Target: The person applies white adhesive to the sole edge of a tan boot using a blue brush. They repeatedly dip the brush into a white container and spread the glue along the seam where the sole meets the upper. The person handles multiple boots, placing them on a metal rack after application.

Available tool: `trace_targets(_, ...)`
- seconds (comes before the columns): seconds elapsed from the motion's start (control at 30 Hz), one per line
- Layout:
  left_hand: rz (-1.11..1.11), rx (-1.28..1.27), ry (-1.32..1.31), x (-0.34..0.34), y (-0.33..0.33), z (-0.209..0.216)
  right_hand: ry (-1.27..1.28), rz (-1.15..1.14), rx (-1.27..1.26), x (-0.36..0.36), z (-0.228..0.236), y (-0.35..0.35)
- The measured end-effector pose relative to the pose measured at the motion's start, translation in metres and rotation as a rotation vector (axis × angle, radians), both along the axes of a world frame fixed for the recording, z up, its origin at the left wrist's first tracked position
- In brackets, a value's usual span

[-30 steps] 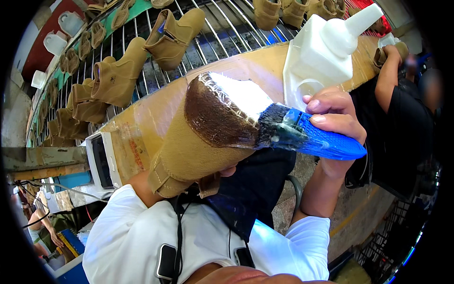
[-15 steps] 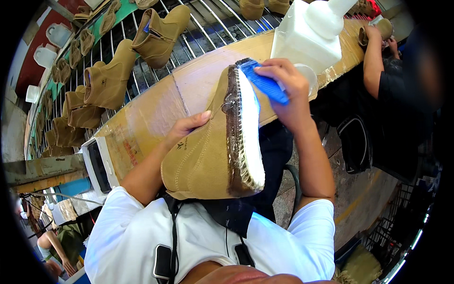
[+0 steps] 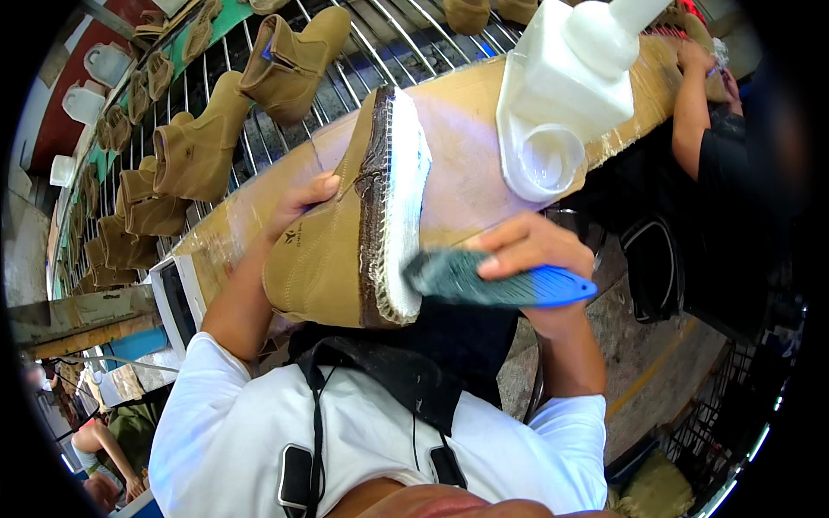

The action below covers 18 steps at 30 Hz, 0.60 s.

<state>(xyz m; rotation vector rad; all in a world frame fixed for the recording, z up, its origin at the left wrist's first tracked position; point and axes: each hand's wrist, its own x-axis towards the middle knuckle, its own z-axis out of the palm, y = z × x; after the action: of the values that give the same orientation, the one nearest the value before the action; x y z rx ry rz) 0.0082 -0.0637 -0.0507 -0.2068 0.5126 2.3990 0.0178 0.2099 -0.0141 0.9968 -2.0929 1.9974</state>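
Observation:
A tan suede boot (image 3: 319,250) is tilted on its side in front of me, its white sole face (image 3: 401,190) turned to the right. A dark, wet-looking band with stitching runs along the sole's edge. My left hand (image 3: 306,200) grips the boot from behind, thumb on its upper; the other fingers are hidden. In my right hand (image 3: 540,250) is a blue-handled brush (image 3: 518,287), its dark bristle end against the lower end of the sole. The bristles are blurred by motion.
A cardboard-covered bench (image 3: 466,112) lies beyond the boot. On it stands a white plastic container (image 3: 579,82) with a small round cup (image 3: 548,161) in front. Several tan boots (image 3: 294,65) sit on a metal rack (image 3: 380,52). At the right, a co-worker's hands (image 3: 695,65) hold another shoe.
My right hand has brought the brush from the sole's upper end down to its lower end. The boot has shifted left and slightly up, uncovering the cup by the container.

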Motion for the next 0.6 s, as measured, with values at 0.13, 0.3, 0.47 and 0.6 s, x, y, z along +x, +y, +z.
trace_targets(0.13, 0.052, -0.497, 0.267, -0.049, -0.022, 0.018, -0.350, -0.055, -0.530, 0.001, -0.014, 0.029)
trace_targets(0.3, -0.189, -1.004, 0.552, -0.175, -0.042, 0.058, -0.516, -0.267, -0.711, 0.004, -0.026, 0.076)
trace_targets(0.47, -0.681, -1.838, 0.671, -0.311, 0.001, 0.064, -0.529, -0.353, -0.738, -0.001, -0.039, 0.089)
trace_targets(0.6, -0.868, -2.095, 0.798, -0.358, 0.025, 0.011, -0.516, -0.414, -0.728, -0.012, -0.041, 0.086)
